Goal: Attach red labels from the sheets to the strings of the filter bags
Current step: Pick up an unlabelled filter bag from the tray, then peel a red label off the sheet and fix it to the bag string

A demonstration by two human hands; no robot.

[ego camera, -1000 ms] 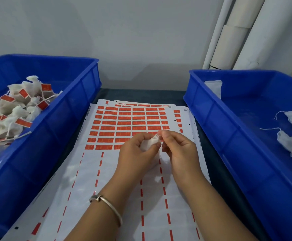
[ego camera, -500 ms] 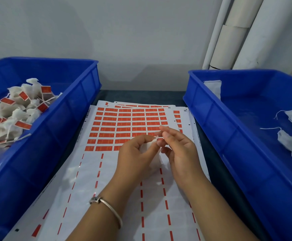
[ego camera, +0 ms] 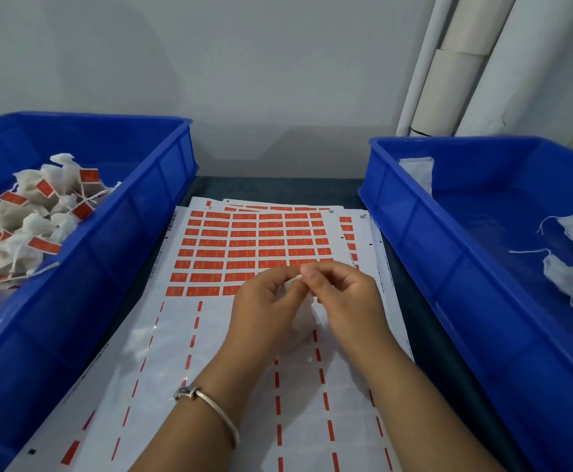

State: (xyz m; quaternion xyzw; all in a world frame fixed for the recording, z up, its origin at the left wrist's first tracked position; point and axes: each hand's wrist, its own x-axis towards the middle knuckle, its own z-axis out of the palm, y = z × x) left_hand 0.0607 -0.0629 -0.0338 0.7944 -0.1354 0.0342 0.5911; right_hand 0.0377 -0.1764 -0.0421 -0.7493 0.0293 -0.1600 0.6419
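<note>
Both hands pinch a small white mesh filter bag [ego camera: 300, 313] above the red-label sheet [ego camera: 244, 247]. Left hand [ego camera: 264, 301] should steady it while right hand [ego camera: 343, 298] presses the label evenly.

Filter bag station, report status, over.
Left hand and right hand both pinch filter bag over label sheet. No label visible on it. Nothing obstructing.

Filter bag [ego camera: 300, 310] mostly hidden between the hands [ego camera: 307, 301]; label print illegible.

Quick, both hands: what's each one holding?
Left hand: fingers pinch the white filter bag.
Right hand: fingers pinched at the bag's top; what they hold cannot be told.
</note>
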